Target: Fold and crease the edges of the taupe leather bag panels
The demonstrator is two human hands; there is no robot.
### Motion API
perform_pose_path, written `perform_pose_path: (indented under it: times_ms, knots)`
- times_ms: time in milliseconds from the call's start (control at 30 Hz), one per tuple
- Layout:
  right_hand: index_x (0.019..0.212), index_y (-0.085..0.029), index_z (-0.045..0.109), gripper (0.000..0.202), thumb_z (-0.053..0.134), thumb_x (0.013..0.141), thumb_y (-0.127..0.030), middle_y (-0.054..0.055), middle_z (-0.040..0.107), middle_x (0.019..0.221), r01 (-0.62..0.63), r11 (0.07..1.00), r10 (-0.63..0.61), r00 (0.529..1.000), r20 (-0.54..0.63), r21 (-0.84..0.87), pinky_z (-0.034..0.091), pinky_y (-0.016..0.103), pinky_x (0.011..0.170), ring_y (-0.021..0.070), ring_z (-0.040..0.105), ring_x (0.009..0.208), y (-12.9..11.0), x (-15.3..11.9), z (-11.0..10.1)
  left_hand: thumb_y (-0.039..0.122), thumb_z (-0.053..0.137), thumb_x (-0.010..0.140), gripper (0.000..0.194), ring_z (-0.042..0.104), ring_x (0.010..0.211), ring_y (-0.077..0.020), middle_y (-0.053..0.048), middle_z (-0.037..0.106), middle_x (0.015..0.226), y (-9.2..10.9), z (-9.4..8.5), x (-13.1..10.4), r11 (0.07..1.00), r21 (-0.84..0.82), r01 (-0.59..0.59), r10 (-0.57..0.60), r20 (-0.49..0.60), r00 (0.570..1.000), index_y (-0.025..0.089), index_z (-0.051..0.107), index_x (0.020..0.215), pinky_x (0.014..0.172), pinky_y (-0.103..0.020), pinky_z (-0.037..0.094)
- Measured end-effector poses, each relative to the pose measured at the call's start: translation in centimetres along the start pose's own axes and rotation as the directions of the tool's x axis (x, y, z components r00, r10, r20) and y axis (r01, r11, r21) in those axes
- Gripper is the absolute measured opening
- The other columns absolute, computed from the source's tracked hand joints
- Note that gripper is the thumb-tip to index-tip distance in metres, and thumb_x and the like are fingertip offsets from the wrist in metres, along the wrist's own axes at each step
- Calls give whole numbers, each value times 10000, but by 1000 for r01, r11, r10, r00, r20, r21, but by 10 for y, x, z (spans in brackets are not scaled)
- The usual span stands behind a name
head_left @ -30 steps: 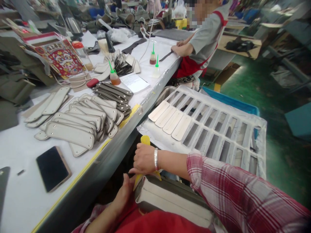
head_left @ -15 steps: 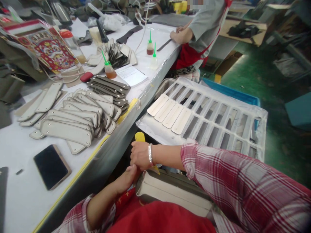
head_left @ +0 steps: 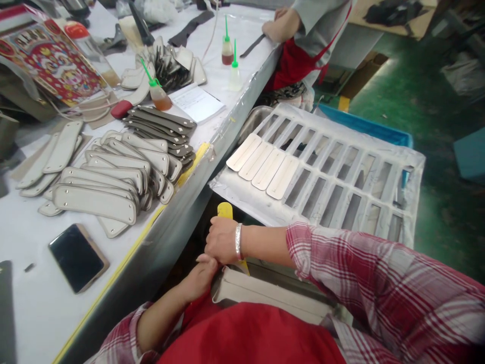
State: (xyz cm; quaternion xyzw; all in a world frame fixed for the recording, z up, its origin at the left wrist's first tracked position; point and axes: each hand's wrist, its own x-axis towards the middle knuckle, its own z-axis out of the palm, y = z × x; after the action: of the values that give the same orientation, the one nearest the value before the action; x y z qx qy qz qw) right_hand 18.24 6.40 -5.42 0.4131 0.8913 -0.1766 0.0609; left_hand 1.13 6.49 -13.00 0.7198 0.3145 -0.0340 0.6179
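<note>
Right hand (head_left: 223,240): closed around yellow tool (head_left: 225,210). Left hand (head_left: 199,279): touching the right, its grip hidden. Tool location: off near edge of counter (head_left: 41,313), beside left end of beige panel (head_left: 273,296). Handling, judged: firm wrist, 2-handed bracing, panel steady.

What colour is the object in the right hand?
The object is yellow where visible, best in the head view.
</note>
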Motion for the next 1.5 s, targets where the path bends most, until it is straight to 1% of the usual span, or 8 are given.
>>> perform_pose_path:
  times_ms: [233,467,667,1000,1233,1367,1433,1500]
  knots:
    - [631,-234,668,438,371,875,-445,18,663,672,-135,991,133,983,-126,-6,292,353,631,193,573,657,-6,-6,12,596,306,798,553,539,756,-206,-66,616,764,16,-2,1,1000,0,-23,23,51,998,145,622,747,718,-295,450]
    - [701,-207,677,512,291,903,-477,38,673,711,-229,972,234,966,-108,53,275,349,651,186,583,710,-9,-14,16,546,435,780,477,555,808,-200,-67,644,859,24,-6,9,991,-135,14,14,206,978,124,625,893,739,-274,451]
    - [688,-200,675,581,224,911,-490,45,677,730,-385,916,397,911,-114,111,269,352,652,194,585,713,-14,-22,24,429,546,770,376,567,889,-196,-48,650,965,33,-10,18,988,-152,39,22,377,926,144,623,1002,779,-269,445]
    - [674,-201,641,522,245,914,-442,44,660,706,-540,814,574,802,-161,212,260,354,631,188,562,662,-25,-40,38,342,598,750,339,578,918,-200,-31,657,998,56,-11,37,992,-67,-104,124,522,844,177,627,1044,815,-266,439]
    - [875,-256,642,383,301,899,-428,45,652,737,-587,789,608,788,-93,182,284,337,625,187,569,674,-37,-60,34,330,727,613,674,485,1087,-252,-79,534,1198,56,-13,39,980,-48,-194,194,453,870,189,477,1224,940,-346,364]
    - [740,-199,658,494,255,916,-426,64,660,706,-667,733,676,736,-36,133,306,334,643,191,584,684,-43,-84,38,384,742,587,939,399,1189,-283,-96,420,1325,41,-34,21,986,-130,-107,160,532,832,210,243,1364,1011,-400,269]
    - [680,-180,651,549,228,920,-434,70,664,706,-711,694,717,696,-22,116,317,333,659,191,592,697,-46,-94,39,446,712,612,927,352,1226,-293,-101,379,1360,34,-42,11,968,-243,-56,188,565,803,202,235,1369,1030,-405,236]
    - [698,-188,654,564,204,923,-443,68,670,734,-736,669,741,671,-14,106,327,329,675,189,598,720,-48,-96,37,486,616,706,774,328,1245,-290,-106,370,1370,30,-45,5,936,-352,-3,209,550,808,182,304,1345,1036,-403,226]
